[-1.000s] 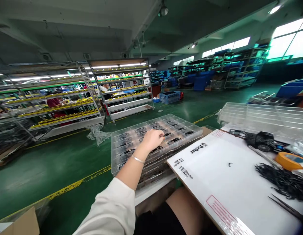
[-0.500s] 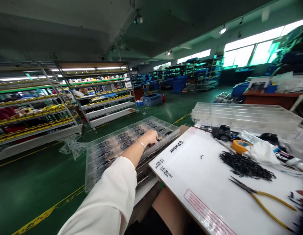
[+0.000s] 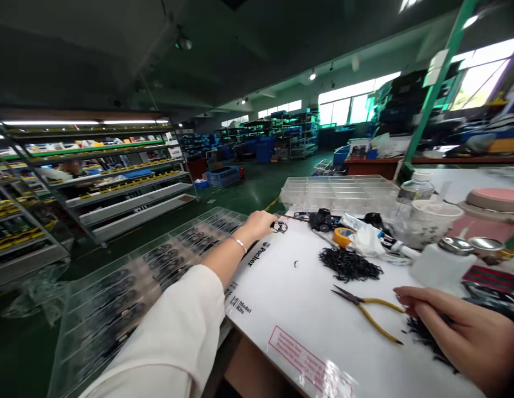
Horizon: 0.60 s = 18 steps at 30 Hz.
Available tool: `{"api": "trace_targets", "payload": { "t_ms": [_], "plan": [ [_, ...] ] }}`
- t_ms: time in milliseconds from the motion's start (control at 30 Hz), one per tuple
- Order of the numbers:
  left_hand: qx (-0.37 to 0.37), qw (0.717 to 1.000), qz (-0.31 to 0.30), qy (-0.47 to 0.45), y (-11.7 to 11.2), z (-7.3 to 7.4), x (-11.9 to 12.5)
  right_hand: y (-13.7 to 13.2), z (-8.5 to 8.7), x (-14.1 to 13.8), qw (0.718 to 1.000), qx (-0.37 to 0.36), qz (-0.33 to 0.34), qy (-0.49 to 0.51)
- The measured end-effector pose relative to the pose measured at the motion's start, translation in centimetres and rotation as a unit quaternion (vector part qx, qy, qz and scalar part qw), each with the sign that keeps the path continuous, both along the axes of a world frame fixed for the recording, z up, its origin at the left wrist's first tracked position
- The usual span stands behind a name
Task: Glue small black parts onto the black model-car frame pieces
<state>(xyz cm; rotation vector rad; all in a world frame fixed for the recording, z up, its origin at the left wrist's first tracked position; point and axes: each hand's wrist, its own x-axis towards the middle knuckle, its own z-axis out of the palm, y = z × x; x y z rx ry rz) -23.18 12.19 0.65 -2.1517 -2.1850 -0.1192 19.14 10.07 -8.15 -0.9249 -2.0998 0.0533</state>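
Note:
My left hand [image 3: 260,225], with a bracelet at the wrist, is closed on a small black open-framed plastic part [image 3: 280,227] at the far left edge of the white board [image 3: 277,298]. Beneath that arm lies a clear compartment tray [image 3: 157,254] of dark parts. On the right, my right hand [image 3: 464,326] hovers with thumb and fingers pinched together; whatever they hold, if anything, is hidden. Its fingertips are close to the yellow-handled pliers [image 3: 367,312]. A heap of small black strips [image 3: 350,264] and one loose curved strip [image 3: 295,263] rest on the board.
Behind the heap are a dark model assembly [image 3: 323,220], an orange tape roll [image 3: 343,237] and crumpled white tissue [image 3: 368,240]. A pump bottle [image 3: 443,262], a cup [image 3: 433,221] and a pink-lidded container [image 3: 495,207] crowd the right. Another clear tray [image 3: 339,190] stands at the back.
My left hand has lifted out of the compartment tray with a black part and moved over the board's edge. The view has swung right, and my right hand is now in full sight.

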Motion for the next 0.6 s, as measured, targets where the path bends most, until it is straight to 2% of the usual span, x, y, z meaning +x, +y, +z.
{"api": "trace_targets", "payload": {
  "t_ms": [133,233,333,467,600],
  "plan": [
    [-0.034,0.999,-0.018,0.022,4.9,-2.6,2.6,-0.9,1.0,-0.5,1.000,0.011,0.020,0.019],
    [-0.049,0.998,-0.017,0.024,6.6,-4.4,2.9,-1.7,1.3,-1.3,0.998,-0.019,0.017,0.055],
    [-0.057,0.998,-0.014,0.014,7.3,-5.4,2.3,-2.4,1.6,-2.0,0.995,-0.059,0.020,0.074],
    [-0.042,0.999,0.008,-0.013,7.4,-4.8,0.4,-2.7,1.6,-2.3,0.993,-0.080,0.020,0.083],
    [0.013,0.995,0.101,-0.020,4.9,-2.9,-3.5,-2.4,1.0,-1.8,0.994,-0.067,0.014,0.083]
  ]
}}
